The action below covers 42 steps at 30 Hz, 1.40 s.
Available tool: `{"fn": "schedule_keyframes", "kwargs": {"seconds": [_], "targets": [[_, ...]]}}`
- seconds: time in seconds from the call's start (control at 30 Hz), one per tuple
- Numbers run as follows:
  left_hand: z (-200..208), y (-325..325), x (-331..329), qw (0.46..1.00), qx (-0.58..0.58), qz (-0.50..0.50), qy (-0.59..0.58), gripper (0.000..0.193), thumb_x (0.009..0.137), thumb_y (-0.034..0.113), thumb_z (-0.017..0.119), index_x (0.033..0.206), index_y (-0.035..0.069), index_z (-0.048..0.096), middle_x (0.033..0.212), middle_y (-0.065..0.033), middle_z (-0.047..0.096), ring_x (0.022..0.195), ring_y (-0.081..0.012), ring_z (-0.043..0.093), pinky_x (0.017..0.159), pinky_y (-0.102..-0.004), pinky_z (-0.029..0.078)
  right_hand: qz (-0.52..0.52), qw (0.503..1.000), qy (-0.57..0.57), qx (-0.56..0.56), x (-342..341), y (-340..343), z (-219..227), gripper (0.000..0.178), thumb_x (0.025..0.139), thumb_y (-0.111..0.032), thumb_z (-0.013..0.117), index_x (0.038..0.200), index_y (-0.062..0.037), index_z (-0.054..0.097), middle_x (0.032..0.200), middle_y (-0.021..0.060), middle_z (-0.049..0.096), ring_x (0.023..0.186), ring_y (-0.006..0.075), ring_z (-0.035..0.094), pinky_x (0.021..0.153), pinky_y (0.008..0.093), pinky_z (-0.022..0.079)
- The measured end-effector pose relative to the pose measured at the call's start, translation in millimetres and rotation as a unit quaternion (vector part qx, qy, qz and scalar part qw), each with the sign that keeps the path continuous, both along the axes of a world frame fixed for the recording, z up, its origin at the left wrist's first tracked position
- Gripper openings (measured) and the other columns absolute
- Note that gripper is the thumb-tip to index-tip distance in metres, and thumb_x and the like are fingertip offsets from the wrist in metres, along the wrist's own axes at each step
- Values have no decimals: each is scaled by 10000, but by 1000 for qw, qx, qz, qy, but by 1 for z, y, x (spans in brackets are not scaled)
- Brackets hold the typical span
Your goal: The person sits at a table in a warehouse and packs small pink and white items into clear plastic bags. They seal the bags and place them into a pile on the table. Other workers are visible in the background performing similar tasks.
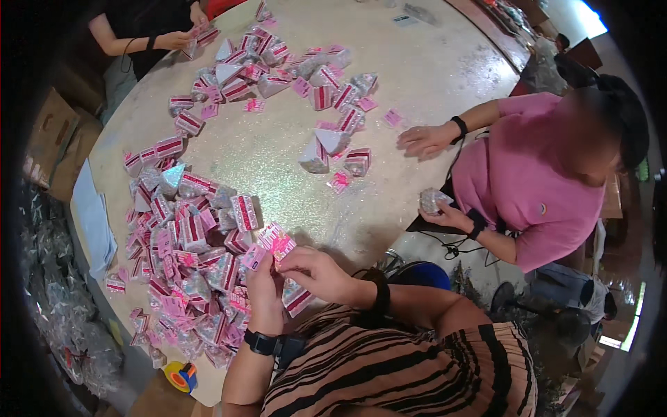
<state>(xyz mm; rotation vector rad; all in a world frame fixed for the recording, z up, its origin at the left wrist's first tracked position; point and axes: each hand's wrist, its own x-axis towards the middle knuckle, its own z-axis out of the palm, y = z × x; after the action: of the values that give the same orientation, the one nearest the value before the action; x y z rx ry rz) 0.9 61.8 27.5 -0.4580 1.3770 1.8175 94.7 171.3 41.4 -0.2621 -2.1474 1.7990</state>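
In front of me, my left hand (266,295) pinches a small pink tag (254,256). My right hand (321,278) is close beside it, its fingers closed on a hot-pink and white printed card (276,244). The card and the tag touch or overlap; whether they are joined I cannot tell. Left of my hands lies a big heap of glittery white cake-slice ornaments (193,233) with red and pink stripes, many with pink tags. One more cake-slice ornament (297,297) sits just under my right hand, partly hidden by it.
Another group of cake-slice ornaments (272,85) spreads over the far side of the round table (389,76). A co-worker in pink (531,184) sits at right holding an ornament; another person's hands (182,38) work at far left. A tape roll (182,376) is at the near edge.
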Motion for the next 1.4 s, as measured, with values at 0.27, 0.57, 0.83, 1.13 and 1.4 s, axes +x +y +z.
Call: {"fn": "schedule_keyframes", "kwargs": {"seconds": [0.27, 0.57, 0.83, 1.13, 1.4], "targets": [[17, 13, 35, 1000, -6, 7, 16, 84, 907, 143, 524, 850, 84, 508, 624, 24, 495, 424, -75, 451, 350, -201, 328, -84, 987, -81, -113, 28, -10, 7, 125, 825, -14, 604, 943, 20, 625, 864, 75, 629, 804, 107, 588, 710, 245, 469], [18, -23, 57, 992, 98, -31, 68, 172, 885, 51, 554, 1047, -8, 546, 854, -35, 585, 682, -85, 541, 560, -209, 445, -71, 989, -89, -93, 52, -34, 18, 157, 829, -24, 605, 981, 14, 607, 862, 66, 607, 776, 91, 580, 683, 229, 463], [48, -62, 87, 964, -4, -182, 195, 217, 803, 66, 669, 980, -42, 606, 816, -21, 624, 689, -68, 552, 608, -212, 456, -133, 988, -62, -42, 98, -42, 26, 240, 786, -9, 665, 994, 11, 548, 845, 17, 522, 643, 44, 469, 560, 170, 374], [43, -78, 107, 920, 150, -329, 155, 232, 881, 203, 580, 957, -14, 612, 743, 9, 591, 652, -47, 528, 575, -204, 438, -172, 970, -81, -149, 154, -58, 38, 181, 819, 31, 604, 991, 9, 552, 902, 59, 570, 595, 68, 518, 504, 184, 422], [49, -72, 139, 918, 214, -303, 142, 244, 892, 185, 574, 1014, -24, 606, 802, 5, 591, 689, -35, 513, 597, -181, 418, -203, 972, 30, -116, 196, -67, 38, 83, 843, 38, 544, 922, 19, 525, 878, 94, 541, 572, 104, 524, 487, 201, 423]]}}
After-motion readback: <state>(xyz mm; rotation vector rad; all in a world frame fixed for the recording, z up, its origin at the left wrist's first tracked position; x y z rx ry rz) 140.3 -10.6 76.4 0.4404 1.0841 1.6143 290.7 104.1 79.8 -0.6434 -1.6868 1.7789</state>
